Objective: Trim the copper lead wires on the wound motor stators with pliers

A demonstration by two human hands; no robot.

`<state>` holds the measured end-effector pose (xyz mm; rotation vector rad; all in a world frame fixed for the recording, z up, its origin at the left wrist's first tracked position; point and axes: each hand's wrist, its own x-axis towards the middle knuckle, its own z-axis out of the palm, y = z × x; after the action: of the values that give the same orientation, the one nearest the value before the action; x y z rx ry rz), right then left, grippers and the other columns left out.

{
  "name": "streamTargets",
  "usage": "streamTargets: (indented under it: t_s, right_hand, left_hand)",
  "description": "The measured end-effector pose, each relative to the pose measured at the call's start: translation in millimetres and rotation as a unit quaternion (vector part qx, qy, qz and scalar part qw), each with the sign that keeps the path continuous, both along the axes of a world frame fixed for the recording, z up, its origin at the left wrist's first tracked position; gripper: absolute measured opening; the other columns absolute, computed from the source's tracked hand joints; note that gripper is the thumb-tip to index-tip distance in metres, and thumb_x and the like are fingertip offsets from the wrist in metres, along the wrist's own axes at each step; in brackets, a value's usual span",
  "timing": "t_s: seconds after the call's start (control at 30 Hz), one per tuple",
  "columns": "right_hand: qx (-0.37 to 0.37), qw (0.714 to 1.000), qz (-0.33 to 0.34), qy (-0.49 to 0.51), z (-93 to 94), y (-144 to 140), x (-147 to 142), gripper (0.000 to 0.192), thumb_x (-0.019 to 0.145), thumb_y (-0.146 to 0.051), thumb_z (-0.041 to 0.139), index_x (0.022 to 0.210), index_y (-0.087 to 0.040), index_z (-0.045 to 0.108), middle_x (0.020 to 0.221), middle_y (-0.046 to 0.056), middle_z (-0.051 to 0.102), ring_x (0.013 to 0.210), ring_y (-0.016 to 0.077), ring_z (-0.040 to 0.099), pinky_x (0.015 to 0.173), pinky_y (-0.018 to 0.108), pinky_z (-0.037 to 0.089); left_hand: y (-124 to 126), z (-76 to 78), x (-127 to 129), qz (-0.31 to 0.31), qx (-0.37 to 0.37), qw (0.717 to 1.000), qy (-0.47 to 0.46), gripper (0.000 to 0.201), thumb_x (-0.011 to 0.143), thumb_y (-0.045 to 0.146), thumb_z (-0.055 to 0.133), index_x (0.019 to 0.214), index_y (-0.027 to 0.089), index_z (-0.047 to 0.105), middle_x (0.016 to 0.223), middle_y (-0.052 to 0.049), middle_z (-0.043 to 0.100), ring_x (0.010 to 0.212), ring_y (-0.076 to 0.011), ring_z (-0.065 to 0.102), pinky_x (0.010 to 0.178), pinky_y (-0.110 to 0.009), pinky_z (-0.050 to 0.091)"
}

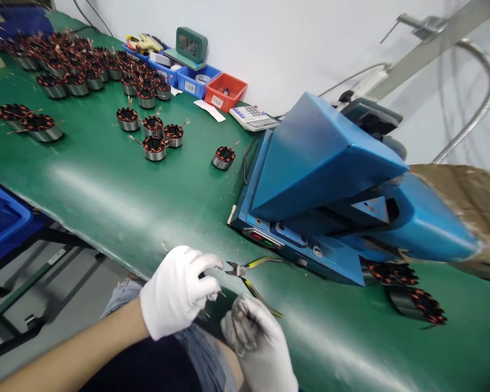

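Both my hands wear white gloves and sit at the near edge of the green table. My left hand is curled, its fingertips pinching thin copper wire ends. My right hand is closed below it, over a dark object that is mostly hidden; I cannot tell what it is. Small cutters with yellow handles lie on the table just beyond my fingers, untouched. A single wound stator with copper coils stands alone mid-table.
Many copper-wound stators crowd the far left of the table, with a small group nearer. A blue machine fills the right side, with two stators beneath its nose. Blue and red bins, a clock and a calculator line the wall.
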<state>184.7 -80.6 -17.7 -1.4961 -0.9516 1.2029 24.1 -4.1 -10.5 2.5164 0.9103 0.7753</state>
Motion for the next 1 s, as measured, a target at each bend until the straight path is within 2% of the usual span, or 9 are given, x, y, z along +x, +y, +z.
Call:
streamTargets:
  t_s: [0.07, 0.17, 0.3, 0.37, 0.53, 0.63, 0.73, 0.87, 1.0]
  right_hand:
    - [-0.043, 0.999, -0.029, -0.011, 0.3, 0, 3, 0.028, 0.079, -0.044, 0.064, 0.068, -0.019, 0.065, 0.05, 0.0, 0.061, 0.044, 0.0158, 0.056, 0.044, 0.028, 0.049]
    - [-0.035, 0.988, -0.056, -0.141, -9.0, -1, -3, 0.02, 0.078, -0.036, 0.068, 0.087, -0.019, 0.069, 0.079, 0.006, 0.074, 0.069, 0.0205, 0.068, 0.062, 0.03, 0.056]
    - [0.17, 0.928, -0.072, -0.322, -24.5, 0, -15, 0.009, 0.084, -0.025, 0.063, 0.09, -0.021, 0.068, 0.084, 0.006, 0.076, 0.072, 0.0202, 0.07, 0.07, 0.032, 0.056]
    - [0.215, 0.891, -0.104, -0.386, -22.6, 2, -17, 0.006, 0.084, -0.024, 0.063, 0.085, -0.021, 0.068, 0.077, 0.006, 0.075, 0.066, 0.0202, 0.069, 0.067, 0.032, 0.055]
    - [0.048, 0.863, -0.347, -0.364, 2.0, 1, 3, 0.021, 0.081, -0.038, 0.065, 0.085, -0.018, 0.067, 0.082, 0.014, 0.073, 0.074, 0.0258, 0.068, 0.075, 0.038, 0.054]
    - [0.02, 0.921, -0.235, -0.311, 5.8, -2, 15, 0.025, 0.074, -0.043, 0.069, 0.079, -0.019, 0.07, 0.08, 0.012, 0.075, 0.075, 0.0268, 0.069, 0.077, 0.038, 0.054]
    - [-0.066, 0.973, -0.072, -0.211, 1.6, 0, 13, 0.027, 0.073, -0.042, 0.065, 0.085, -0.02, 0.073, 0.085, 0.011, 0.077, 0.078, 0.0274, 0.072, 0.073, 0.036, 0.058]
    - [-0.096, 0.983, 0.028, -0.156, -3.1, 2, -3, 0.037, 0.073, -0.035, 0.059, 0.102, -0.016, 0.072, 0.101, 0.012, 0.075, 0.091, 0.0284, 0.071, 0.084, 0.039, 0.057]
    - [-0.059, 0.979, 0.015, -0.196, -9.2, -4, -11, 0.039, 0.076, -0.037, 0.056, 0.105, -0.016, 0.072, 0.107, 0.012, 0.073, 0.098, 0.0301, 0.068, 0.089, 0.043, 0.054]
  left_hand:
    - [0, 0.6, 1, 0.005, 0.0, 1.0, -0.006, 0.02, 0.08, 0.013, 0.042, 0.077, 0.021, 0.06, 0.11, -0.005, 0.06, 0.08, -0.0196, 0.054, 0.068, -0.035, 0.038]
    - [-1, 0.3, 1, 0.016, 0.004, 1.0, -0.006, 0.019, 0.081, 0.013, 0.042, 0.077, 0.02, 0.059, 0.111, -0.006, 0.06, 0.082, -0.0203, 0.054, 0.069, -0.036, 0.038]
    - [-1, -1.4, 3, 0.022, 0.002, 1.0, -0.003, 0.016, 0.081, 0.014, 0.045, 0.082, 0.019, 0.06, 0.112, -0.007, 0.06, 0.086, -0.0214, 0.055, 0.071, -0.037, 0.039]
    - [-2, -2.1, 5, 0.032, 0.013, 0.999, 0.001, 0.017, 0.082, 0.015, 0.045, 0.082, 0.018, 0.061, 0.111, -0.007, 0.061, 0.085, -0.0218, 0.055, 0.071, -0.038, 0.04]
    - [-12, 3.7, 9, 0.121, -0.003, 0.993, 0.008, 0.019, 0.087, 0.013, 0.041, 0.087, 0.019, 0.059, 0.112, -0.007, 0.06, 0.087, -0.023, 0.055, 0.075, -0.041, 0.042]
    - [-22, 13.3, 5, 0.168, -0.04, 0.985, 0.013, 0.02, 0.087, 0.018, 0.047, 0.105, 0.019, 0.057, 0.122, -0.01, 0.054, 0.104, -0.0269, 0.051, 0.087, -0.045, 0.042]
    - [-25, 19.1, -1, 0.102, -0.028, 0.989, 0.102, 0.018, 0.084, 0.021, 0.056, 0.102, 0.019, 0.059, 0.125, -0.01, 0.054, 0.118, -0.0306, 0.044, 0.098, -0.048, 0.037]
    - [-15, 14.8, -5, 0.026, -0.007, 0.986, 0.164, 0.008, 0.085, 0.023, 0.058, 0.089, 0.019, 0.064, 0.119, -0.006, 0.06, 0.121, -0.031, 0.044, 0.096, -0.046, 0.038]
    - [-10, 8.0, -4, 0.039, -0.031, 0.991, 0.128, 0.01, 0.086, 0.019, 0.056, 0.091, 0.02, 0.064, 0.103, -0.004, 0.065, 0.106, -0.0264, 0.052, 0.09, -0.044, 0.041]
